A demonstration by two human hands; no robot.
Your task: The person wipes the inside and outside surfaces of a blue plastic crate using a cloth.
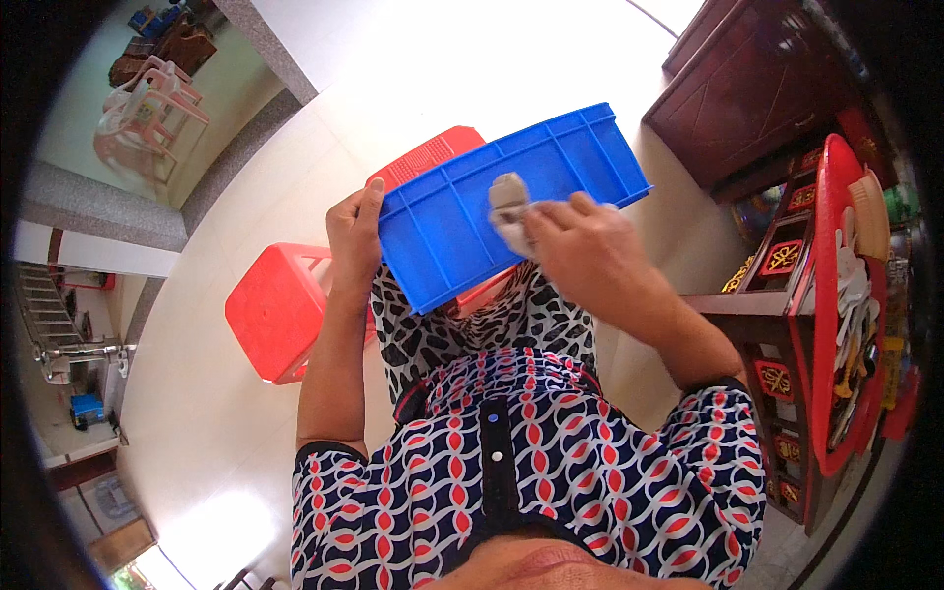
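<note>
A blue plastic bin [472, 214] is tilted in front of me, one ribbed side facing up. My left hand [355, 225] grips its left end, the thumb lying over the edge. In my right hand [590, 254] is a bunched pale cloth [509, 199], which lies over the ribbed side near its middle. That hand is slightly blurred. Partly hidden behind the bin is a red plastic stool [431, 153] with a textured top.
Another red stool [271, 313] stands on the tiled floor to my left. At the right, a red round tray [830, 310] holding spoons and other utensils rests by a dark wooden cabinet [774, 398]. Pink plastic chairs [151, 110] appear through a far-left opening.
</note>
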